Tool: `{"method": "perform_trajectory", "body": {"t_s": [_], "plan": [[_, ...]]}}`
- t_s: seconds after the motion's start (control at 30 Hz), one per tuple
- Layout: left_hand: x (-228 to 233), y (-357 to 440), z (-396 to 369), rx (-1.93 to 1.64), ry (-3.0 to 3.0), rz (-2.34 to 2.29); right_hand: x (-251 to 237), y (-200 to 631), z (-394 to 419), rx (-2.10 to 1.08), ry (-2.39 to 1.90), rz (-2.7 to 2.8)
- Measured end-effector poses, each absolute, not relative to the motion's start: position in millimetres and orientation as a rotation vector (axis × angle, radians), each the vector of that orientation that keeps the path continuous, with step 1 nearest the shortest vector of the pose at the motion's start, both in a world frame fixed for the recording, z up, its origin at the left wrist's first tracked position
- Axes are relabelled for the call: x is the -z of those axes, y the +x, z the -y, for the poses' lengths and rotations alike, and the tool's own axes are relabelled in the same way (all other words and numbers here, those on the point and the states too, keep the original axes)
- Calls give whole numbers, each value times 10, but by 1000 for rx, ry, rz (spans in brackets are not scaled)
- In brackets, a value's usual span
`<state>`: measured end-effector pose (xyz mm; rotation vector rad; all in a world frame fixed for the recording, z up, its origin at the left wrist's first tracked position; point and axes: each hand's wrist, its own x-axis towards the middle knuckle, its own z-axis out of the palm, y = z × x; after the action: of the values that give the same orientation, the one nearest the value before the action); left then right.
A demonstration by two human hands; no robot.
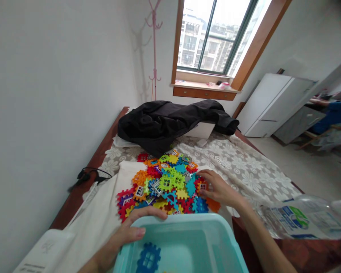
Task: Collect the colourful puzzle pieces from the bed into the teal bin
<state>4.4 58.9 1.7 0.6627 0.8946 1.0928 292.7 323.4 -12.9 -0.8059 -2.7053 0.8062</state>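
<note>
- A heap of toothed plastic building tiles [172, 182] in many colours, some fitted with window inserts, is spread just beyond the bin.
- A red tile with a white window insert [202, 186], at the heap's right edge, is framed by the parted thumb and forefinger of the right hand [217, 187]; whether it is gripped cannot be told.
- The near-left corner of the heap is partly hidden behind the left hand [130, 229], by which the rim of the turquoise plastic bin [187, 218] is clasped, thumb inside.
- A blue window tile [149, 258] is contained in the bin.
- The heap is supported partly by cream fabric [99, 212], partly by a grey-and-white floral cloth [244, 163].
- The cloth's far end is covered by a black garment [159, 123]; a clear labelled bottle [304, 216] is seen at right.
- Beyond, a pink coat stand [154, 45], a wood-framed window [216, 38] and a white refrigerator [268, 100] are seen.
- At far right, a person in blue [333, 113] is partly visible.
</note>
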Motion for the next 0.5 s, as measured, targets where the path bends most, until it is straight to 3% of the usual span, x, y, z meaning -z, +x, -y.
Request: {"method": "perform_trajectory", "body": {"t_s": [0.3,0.5], "plan": [[-39,69,-594,-1113,646,-944,264,2893,-3282,-1100,-758,2436],[-86,67,-607,-1111,668,-922,277,2855,-3268,-1107,-831,2341]]}}
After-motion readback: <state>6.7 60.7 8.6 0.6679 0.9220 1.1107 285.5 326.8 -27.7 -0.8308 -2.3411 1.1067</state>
